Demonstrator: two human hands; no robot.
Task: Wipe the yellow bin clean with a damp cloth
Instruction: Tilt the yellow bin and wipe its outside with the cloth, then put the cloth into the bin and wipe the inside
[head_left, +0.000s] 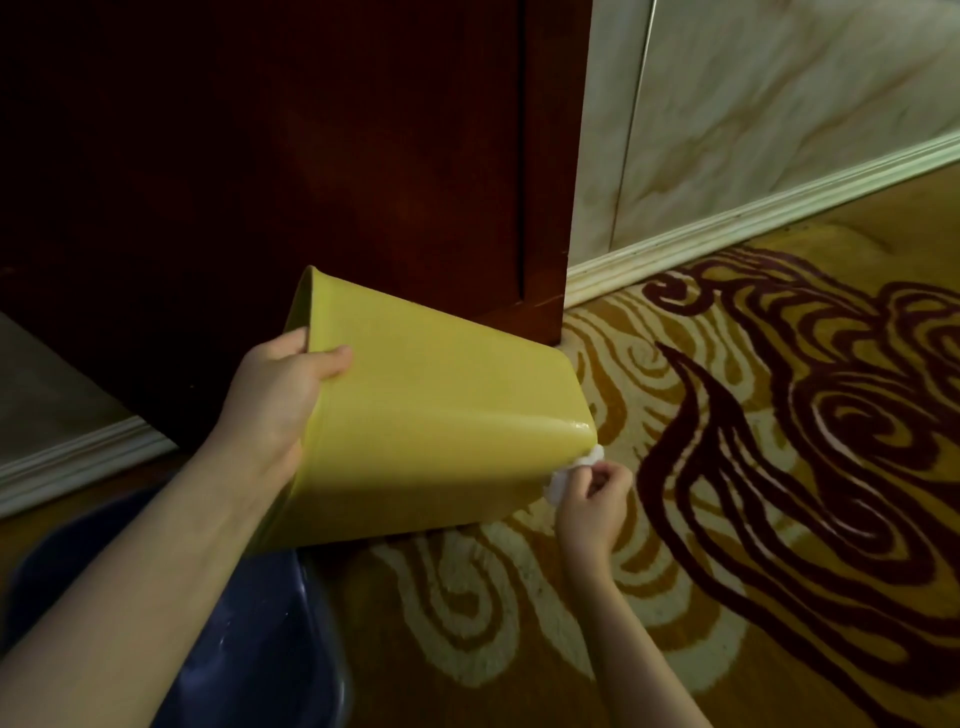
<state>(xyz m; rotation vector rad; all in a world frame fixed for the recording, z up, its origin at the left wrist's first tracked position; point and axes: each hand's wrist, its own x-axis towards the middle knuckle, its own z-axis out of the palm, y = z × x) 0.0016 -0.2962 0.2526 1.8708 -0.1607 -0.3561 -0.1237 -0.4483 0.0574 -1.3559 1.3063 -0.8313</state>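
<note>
Near left, low: dark blue basin (249, 623) on the floor, inside too dim to tell any contents. Above it, left hand (270, 400) with its grip clamped on the rim of the yellow bin (415, 415), thumb on the outer wall, fingers hooked inside. Bin tipped on its side, mouth to the left, base to the right, interior hidden; no label or writing visible. At the base corner, right hand (592, 499) with its grip pinching a bunched white cloth (561, 475), pressed to the bin. Right and beneath: swirl-patterned carpet (779, 467). Far behind: dark wooden cabinet (311, 156).
</note>
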